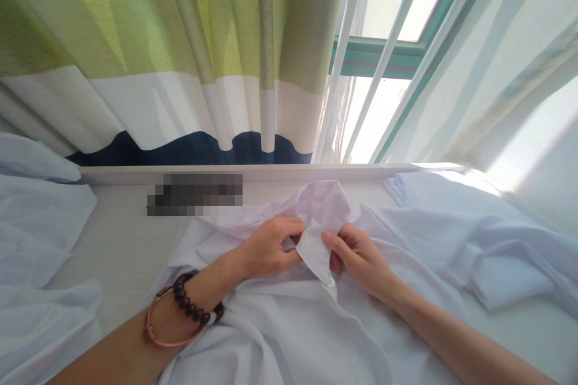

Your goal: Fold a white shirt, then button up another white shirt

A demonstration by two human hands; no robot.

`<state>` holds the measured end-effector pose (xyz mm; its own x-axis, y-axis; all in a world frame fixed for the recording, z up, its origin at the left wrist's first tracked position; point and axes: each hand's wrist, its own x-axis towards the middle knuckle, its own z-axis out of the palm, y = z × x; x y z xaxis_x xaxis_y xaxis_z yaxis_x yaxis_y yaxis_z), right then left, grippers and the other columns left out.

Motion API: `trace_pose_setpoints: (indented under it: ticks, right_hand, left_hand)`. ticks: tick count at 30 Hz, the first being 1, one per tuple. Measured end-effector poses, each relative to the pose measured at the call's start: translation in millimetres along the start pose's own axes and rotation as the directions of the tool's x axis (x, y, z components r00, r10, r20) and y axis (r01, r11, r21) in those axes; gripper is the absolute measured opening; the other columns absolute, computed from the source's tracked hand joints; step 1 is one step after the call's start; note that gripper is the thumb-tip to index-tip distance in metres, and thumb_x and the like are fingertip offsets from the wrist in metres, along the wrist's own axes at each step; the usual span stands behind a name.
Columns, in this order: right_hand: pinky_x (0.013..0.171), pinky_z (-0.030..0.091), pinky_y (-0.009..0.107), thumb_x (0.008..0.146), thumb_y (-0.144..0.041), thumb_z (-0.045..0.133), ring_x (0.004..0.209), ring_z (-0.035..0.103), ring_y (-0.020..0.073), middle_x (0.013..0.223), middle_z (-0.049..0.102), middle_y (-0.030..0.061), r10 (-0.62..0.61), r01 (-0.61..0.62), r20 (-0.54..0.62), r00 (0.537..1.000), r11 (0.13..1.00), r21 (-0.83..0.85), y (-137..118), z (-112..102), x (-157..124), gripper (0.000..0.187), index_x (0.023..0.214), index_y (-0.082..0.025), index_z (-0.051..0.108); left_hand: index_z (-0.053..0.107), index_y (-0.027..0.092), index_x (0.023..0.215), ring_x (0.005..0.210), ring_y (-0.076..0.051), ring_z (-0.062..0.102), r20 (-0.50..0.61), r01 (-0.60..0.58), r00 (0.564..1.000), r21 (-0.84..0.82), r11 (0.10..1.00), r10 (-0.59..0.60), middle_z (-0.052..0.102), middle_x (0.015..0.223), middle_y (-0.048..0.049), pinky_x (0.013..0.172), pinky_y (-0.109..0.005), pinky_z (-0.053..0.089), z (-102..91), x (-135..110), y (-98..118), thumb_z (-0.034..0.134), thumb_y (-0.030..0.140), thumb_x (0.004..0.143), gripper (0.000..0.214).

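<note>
A white shirt (280, 319) lies spread and rumpled over a pale table (117, 240). My left hand (266, 246), with a bead bracelet and a copper bangle on its wrist, pinches a raised flap of the shirt (323, 210) from the left. My right hand (359, 255) pinches the same flap from the right, thumb on top. A small clear button (330, 281) shows at the flap's lower edge, just beside my right fingers. Both hands are closed on the cloth.
More white garments lie at the left (40, 234) and folded at the right (487, 240). A blurred dark object (194, 194) rests by the table's far ledge. Behind it hang a green, white and navy curtain (180, 54) and a barred window (388, 60).
</note>
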<state>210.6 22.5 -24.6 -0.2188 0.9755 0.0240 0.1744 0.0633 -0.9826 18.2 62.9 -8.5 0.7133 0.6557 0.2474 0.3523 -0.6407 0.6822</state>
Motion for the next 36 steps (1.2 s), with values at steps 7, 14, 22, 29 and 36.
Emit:
trace_pose_setpoints:
  ticks: [7,14,22,29,36]
  right_hand:
    - [0.04,0.034,0.021,0.088,-0.057,0.048,0.039,0.042,0.0086,0.044,0.046,-0.0074,-0.024,0.025,-0.019,1.0,0.999,0.038,1.2,0.0,0.9,0.04,0.073,-0.02,0.047]
    - [0.04,0.036,0.02,0.089,-0.048,0.053,0.037,0.043,0.009,0.041,0.044,-0.0102,-0.033,0.041,-0.093,0.995,0.996,0.081,0.4,2.1,1.6,0.029,0.081,-0.021,0.044]
    - [0.033,0.034,0.022,0.083,-0.053,0.054,0.037,0.041,0.0096,0.053,0.048,-0.0075,0.057,-0.054,-0.151,0.987,0.998,0.026,-14.9,-22.8,10.9,0.033,0.088,-0.021,0.05]
    - [0.077,0.05,0.04,0.075,-0.049,0.065,0.089,0.058,0.0237,0.124,0.052,0.0158,-0.278,0.069,-0.299,0.913,0.827,-0.558,-14.1,-58.5,23.9,0.06,0.124,-0.018,0.048]
    - [0.085,0.048,0.039,0.08,-0.047,0.062,0.102,0.059,0.0264,0.113,0.064,0.0093,-0.1,0.096,0.014,0.995,0.893,-0.439,-5.7,-56.3,29.4,0.053,0.125,-0.021,0.051]
  left_hand:
    - [0.06,0.014,0.074,0.074,-0.016,0.052,0.007,0.045,0.999,-0.115,0.992,-0.044,0.058,0.075,-0.0022,0.071,-0.026,0.042,-2.7,-1.4,-0.3,0.046,0.029,0.09,0.026]
    - [0.052,0.016,0.073,0.069,-0.013,0.046,0.007,0.089,0.996,-0.181,0.979,-0.089,0.048,0.072,0.0023,0.064,-0.022,0.04,-8.3,-3.1,3.2,0.052,0.026,0.085,0.015]
    - [0.056,0.016,0.078,0.072,-0.013,0.053,-0.075,0.027,0.997,-0.066,0.997,-0.032,0.056,0.077,-0.0001,0.07,-0.024,0.043,-2.4,-3.8,3.2,0.046,0.027,0.09,0.019]
    - [0.056,0.016,0.112,0.108,-0.023,0.055,-0.265,0.096,0.964,0.359,0.928,0.003,0.062,0.113,-0.0095,0.098,-0.039,0.039,-29.3,1.3,11.3,0.038,0.03,0.094,0.029]
    - [0.051,0.021,0.127,0.098,-0.025,0.062,0.041,0.366,0.913,0.359,0.859,-0.406,0.065,0.114,-0.0083,0.084,-0.033,0.046,-42.9,-3.1,9.3,0.054,0.042,0.085,0.047]
